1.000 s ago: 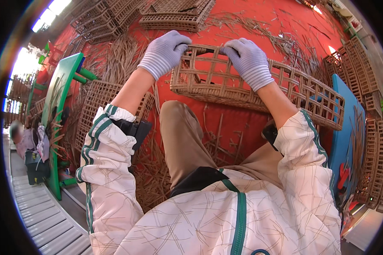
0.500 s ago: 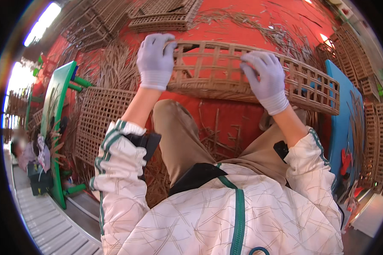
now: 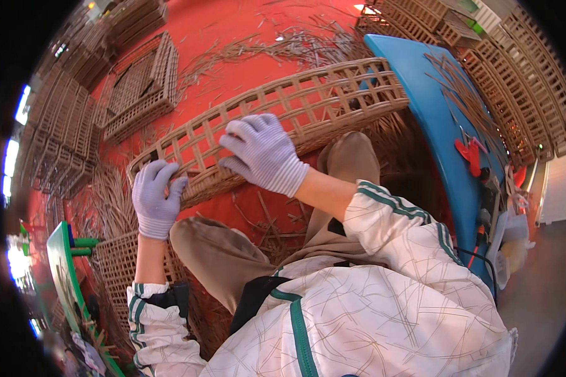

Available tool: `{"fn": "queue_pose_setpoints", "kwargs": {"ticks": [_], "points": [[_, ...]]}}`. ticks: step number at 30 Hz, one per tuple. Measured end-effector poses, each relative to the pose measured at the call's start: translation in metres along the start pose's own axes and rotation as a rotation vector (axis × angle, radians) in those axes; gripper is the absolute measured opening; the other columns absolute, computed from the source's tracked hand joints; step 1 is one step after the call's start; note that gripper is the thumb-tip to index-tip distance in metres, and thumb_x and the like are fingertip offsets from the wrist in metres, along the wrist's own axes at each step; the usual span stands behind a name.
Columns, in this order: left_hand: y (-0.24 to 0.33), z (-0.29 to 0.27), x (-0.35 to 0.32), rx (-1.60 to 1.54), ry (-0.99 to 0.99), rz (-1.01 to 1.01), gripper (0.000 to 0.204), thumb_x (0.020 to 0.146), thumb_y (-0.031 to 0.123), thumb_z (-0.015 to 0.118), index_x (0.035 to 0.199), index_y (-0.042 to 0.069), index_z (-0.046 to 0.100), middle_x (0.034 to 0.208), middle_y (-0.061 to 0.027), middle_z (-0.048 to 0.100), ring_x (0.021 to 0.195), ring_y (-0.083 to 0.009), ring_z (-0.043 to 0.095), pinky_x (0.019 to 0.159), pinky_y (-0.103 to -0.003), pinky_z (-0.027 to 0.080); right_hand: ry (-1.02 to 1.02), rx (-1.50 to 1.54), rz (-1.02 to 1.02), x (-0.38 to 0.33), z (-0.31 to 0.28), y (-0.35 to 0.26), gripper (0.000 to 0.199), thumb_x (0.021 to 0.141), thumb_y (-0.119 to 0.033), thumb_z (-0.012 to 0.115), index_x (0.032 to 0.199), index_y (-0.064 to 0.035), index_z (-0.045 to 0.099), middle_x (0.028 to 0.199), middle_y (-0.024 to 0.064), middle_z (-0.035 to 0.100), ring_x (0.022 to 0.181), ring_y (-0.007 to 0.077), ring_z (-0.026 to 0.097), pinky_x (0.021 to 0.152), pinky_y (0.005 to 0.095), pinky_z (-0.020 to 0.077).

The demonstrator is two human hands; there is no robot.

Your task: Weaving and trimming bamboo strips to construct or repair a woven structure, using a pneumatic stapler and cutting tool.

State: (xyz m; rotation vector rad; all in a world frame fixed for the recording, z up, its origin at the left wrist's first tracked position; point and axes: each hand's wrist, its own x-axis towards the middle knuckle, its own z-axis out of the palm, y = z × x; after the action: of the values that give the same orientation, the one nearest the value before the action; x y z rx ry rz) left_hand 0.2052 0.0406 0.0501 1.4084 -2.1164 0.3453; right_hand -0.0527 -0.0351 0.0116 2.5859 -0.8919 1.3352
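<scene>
A long brown woven basket (image 3: 321, 129) with an open lattice side lies across in front of my knees, its left end nearer me. My left hand (image 3: 156, 200), in a pale striped knit glove, is closed on the basket's left end, its fingers bent at the rim. My right hand (image 3: 261, 152), gloved alike, hovers over the lattice a little to the right. Its fingers are bent, with a gap to the thumb and nothing visible between them. The palm sides of both hands are hidden.
At the right stands a blue board (image 3: 415, 81) with loose strips and red-handled cutters (image 3: 470, 154) on it. More woven baskets (image 3: 522, 94) are stacked beyond. Another basket (image 3: 141, 85) sits on the red floor (image 3: 233, 22) at the far left. A green board (image 3: 63, 270) stands at the lower left.
The view has turned toward the right, so the basket now slants down to the left. My right hand has come closer to my left hand, which stays at the basket's left end.
</scene>
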Motion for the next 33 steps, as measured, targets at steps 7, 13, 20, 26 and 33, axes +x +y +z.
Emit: {"fn": "queue_pose_setpoints", "kwargs": {"ticks": [7,13,20,26,33], "points": [[-0.006,0.010,0.007,0.002,0.024,0.007,0.020,0.080,0.011,0.080,0.096,0.005,0.071,0.098,-0.0108,0.067,0.088,-0.0319,0.064,0.080,-0.040,0.052,0.027,0.040,0.002,0.000,0.000,0.014,0.032,0.080,-0.035,0.077,0.103,-0.0157,0.066,0.106,0.0039,0.059,0.106,0.0268,0.058,0.094,0.0459,0.0437],[-0.016,0.007,0.013,-0.084,0.065,-0.024,0.016,0.081,0.006,0.077,0.096,0.004,0.070,0.096,-0.0108,0.066,0.085,-0.0288,0.065,0.078,-0.037,0.053,0.004,-0.060,0.037,-0.019,-0.053,0.079,0.024,0.086,-0.025,0.072,0.108,-0.0163,0.068,0.110,0.0049,0.067,0.107,0.0285,0.061,0.097,0.0443,0.0449],[-0.025,0.016,0.021,-0.278,0.028,-0.160,0.015,0.080,0.008,0.080,0.092,0.004,0.071,0.093,-0.0087,0.064,0.076,-0.0200,0.066,0.070,-0.032,0.053,0.005,-0.172,0.125,-0.037,-0.078,0.118,0.029,0.083,-0.029,0.079,0.109,-0.0168,0.072,0.118,0.0033,0.067,0.115,0.0282,0.060,0.101,0.0427,0.0437],[-0.027,0.018,0.020,-0.354,0.099,-0.288,0.014,0.081,0.009,0.080,0.091,0.004,0.073,0.094,-0.0079,0.066,0.079,-0.0234,0.067,0.073,-0.036,0.054,-0.022,-0.101,-0.062,-0.020,-0.061,0.083,0.037,0.079,-0.032,0.081,0.110,-0.0166,0.070,0.112,0.0015,0.065,0.111,0.0268,0.059,0.099,0.0421,0.0448],[0.052,0.054,0.051,-0.103,0.046,0.123,0.032,0.075,0.023,0.082,0.105,0.015,0.074,0.099,-0.0022,0.065,0.095,-0.0265,0.061,0.086,-0.042,0.044,-0.038,0.041,-0.012,-0.011,-0.026,0.071,0.041,0.073,-0.027,0.084,0.110,-0.0151,0.070,0.104,0.0033,0.062,0.101,0.0276,0.057,0.092,0.0428,0.0453]]}}
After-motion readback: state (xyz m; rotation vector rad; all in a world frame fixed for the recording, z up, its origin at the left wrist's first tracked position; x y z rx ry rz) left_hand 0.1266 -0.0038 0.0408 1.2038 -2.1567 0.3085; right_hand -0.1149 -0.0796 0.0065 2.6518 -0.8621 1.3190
